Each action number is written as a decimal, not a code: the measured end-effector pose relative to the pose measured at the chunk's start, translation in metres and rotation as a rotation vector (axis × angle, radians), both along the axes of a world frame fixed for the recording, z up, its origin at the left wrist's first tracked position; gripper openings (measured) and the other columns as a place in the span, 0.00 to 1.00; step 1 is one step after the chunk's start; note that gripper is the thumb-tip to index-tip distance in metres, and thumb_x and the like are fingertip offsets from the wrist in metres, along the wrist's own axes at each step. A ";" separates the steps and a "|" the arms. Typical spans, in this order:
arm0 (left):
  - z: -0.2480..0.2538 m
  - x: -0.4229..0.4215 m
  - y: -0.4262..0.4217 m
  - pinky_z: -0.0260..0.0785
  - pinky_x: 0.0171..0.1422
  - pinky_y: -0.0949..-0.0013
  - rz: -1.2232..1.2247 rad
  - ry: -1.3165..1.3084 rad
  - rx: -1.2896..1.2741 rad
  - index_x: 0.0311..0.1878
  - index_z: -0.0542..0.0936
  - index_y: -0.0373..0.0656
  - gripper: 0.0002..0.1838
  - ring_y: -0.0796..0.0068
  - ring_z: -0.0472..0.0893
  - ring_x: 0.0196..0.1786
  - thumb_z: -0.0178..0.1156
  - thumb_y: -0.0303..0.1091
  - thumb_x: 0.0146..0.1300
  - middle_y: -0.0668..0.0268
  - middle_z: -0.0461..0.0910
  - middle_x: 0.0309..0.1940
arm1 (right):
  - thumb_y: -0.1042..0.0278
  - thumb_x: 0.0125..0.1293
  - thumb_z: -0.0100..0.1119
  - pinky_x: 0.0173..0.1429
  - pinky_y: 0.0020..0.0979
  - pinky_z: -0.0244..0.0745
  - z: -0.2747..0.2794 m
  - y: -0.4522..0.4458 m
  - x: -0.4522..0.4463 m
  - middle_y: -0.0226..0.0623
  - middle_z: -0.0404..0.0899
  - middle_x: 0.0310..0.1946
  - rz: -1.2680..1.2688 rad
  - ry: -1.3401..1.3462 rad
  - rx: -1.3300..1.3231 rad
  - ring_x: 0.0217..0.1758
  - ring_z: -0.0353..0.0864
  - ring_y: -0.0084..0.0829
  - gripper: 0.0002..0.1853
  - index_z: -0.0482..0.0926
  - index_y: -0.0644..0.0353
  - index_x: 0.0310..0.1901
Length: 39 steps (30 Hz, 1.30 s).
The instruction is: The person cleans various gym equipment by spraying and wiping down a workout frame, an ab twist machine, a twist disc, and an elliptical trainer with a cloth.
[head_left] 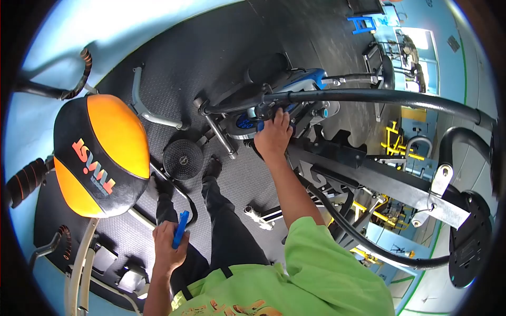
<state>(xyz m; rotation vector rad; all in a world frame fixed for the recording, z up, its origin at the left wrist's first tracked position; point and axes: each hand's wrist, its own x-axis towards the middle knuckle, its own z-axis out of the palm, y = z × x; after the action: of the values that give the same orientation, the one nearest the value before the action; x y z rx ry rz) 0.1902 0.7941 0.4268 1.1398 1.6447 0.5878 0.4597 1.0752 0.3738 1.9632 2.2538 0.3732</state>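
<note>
My left hand (pixel 169 246) is low in front of my body, its fingers wrapped round a long blue plastic object (pixel 181 229); it looks like a spray trigger head, but its lower part is hidden. My right hand (pixel 273 136) reaches forward onto the exercise machine (pixel 348 168), fingers curled over a black joint beneath its long black bar (pixel 379 97). A scrap of blue shows beside the thumb, and what lies under the palm is hidden. Just left of that hand is a lit blue display (pixel 244 123).
An orange and black ball (pixel 118 137) sits on a stand at the left. A round black twist plate (pixel 183 159) is near my feet on the textured floor (pixel 240 179). Curved black tubes and a metal beam (pixel 437 206) fill the right side. Yellow frames (pixel 395 142) stand farther off.
</note>
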 end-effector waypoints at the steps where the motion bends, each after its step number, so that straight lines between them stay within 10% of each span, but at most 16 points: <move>1: 0.002 0.000 -0.001 0.60 0.54 0.57 0.002 -0.006 -0.029 0.34 0.74 0.41 0.10 0.54 0.74 0.42 0.64 0.33 0.56 0.59 0.73 0.32 | 0.67 0.49 0.64 0.65 0.49 0.63 0.007 -0.007 0.000 0.44 0.66 0.66 0.059 -0.035 -0.100 0.72 0.61 0.49 0.23 0.81 0.57 0.50; 4: 0.004 0.000 -0.006 0.61 0.53 0.56 0.005 -0.007 -0.015 0.34 0.74 0.41 0.10 0.54 0.74 0.42 0.65 0.34 0.55 0.59 0.74 0.32 | 0.72 0.46 0.62 0.61 0.46 0.65 0.023 -0.034 0.016 0.44 0.74 0.57 0.181 0.215 -0.286 0.65 0.67 0.49 0.22 0.82 0.58 0.48; 7: 0.019 -0.004 -0.003 0.61 0.52 0.56 0.018 0.023 0.007 0.34 0.75 0.41 0.10 0.53 0.75 0.42 0.65 0.35 0.56 0.59 0.74 0.33 | 0.71 0.52 0.60 0.65 0.46 0.66 0.012 -0.072 0.021 0.46 0.76 0.53 -0.226 0.689 -0.505 0.66 0.68 0.48 0.21 0.81 0.60 0.51; 12: 0.048 -0.017 0.004 0.60 0.53 0.56 0.002 0.077 0.019 0.35 0.76 0.41 0.11 0.52 0.74 0.42 0.65 0.37 0.57 0.57 0.74 0.32 | 0.66 0.59 0.61 0.76 0.39 0.55 0.056 -0.037 -0.052 0.53 0.63 0.68 -0.416 1.609 0.372 0.71 0.64 0.44 0.41 0.55 0.71 0.71; 19: 0.052 -0.026 -0.008 0.60 0.54 0.56 0.028 0.149 -0.003 0.35 0.75 0.41 0.12 0.51 0.74 0.43 0.65 0.39 0.57 0.57 0.75 0.32 | 0.66 0.57 0.64 0.73 0.37 0.58 0.008 0.056 -0.066 0.52 0.64 0.67 -0.659 1.694 0.414 0.70 0.66 0.45 0.44 0.53 0.76 0.70; 22: 0.049 -0.015 -0.018 0.60 0.53 0.54 0.014 0.139 -0.012 0.35 0.76 0.41 0.13 0.51 0.75 0.42 0.65 0.40 0.57 0.56 0.75 0.31 | 0.68 0.56 0.65 0.69 0.37 0.63 0.044 0.059 -0.040 0.50 0.71 0.62 -0.875 1.856 -0.033 0.65 0.72 0.42 0.38 0.61 0.77 0.66; 29: 0.073 0.014 0.000 0.65 0.37 0.54 0.128 -0.237 -0.086 0.30 0.77 0.41 0.13 0.50 0.76 0.29 0.70 0.39 0.53 0.57 0.74 0.22 | 0.77 0.53 0.64 0.59 0.34 0.70 0.129 0.075 -0.038 0.38 0.78 0.48 -0.427 1.671 0.549 0.49 0.79 0.33 0.24 0.74 0.65 0.55; 33: 0.102 0.030 0.048 0.64 0.50 0.56 -0.108 -0.070 0.224 0.34 0.77 0.41 0.13 0.52 0.77 0.40 0.68 0.40 0.55 0.59 0.75 0.30 | 0.72 0.55 0.66 0.60 0.35 0.71 0.091 0.076 -0.042 0.40 0.80 0.45 -0.433 1.320 0.754 0.49 0.80 0.35 0.22 0.75 0.65 0.53; 39: 0.143 0.028 0.096 0.69 0.42 0.60 -0.052 -0.097 0.342 0.37 0.77 0.41 0.11 0.60 0.79 0.35 0.69 0.35 0.56 0.62 0.76 0.29 | 0.63 0.57 0.70 0.53 0.37 0.76 0.267 0.114 -0.053 0.46 0.82 0.46 -0.419 1.594 0.827 0.48 0.84 0.44 0.29 0.71 0.67 0.58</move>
<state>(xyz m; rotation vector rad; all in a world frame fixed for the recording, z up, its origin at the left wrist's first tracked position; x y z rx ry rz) 0.2186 0.8898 0.5699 1.3719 1.4618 0.9006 0.4068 1.1889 0.6407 4.0648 2.1310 -0.7561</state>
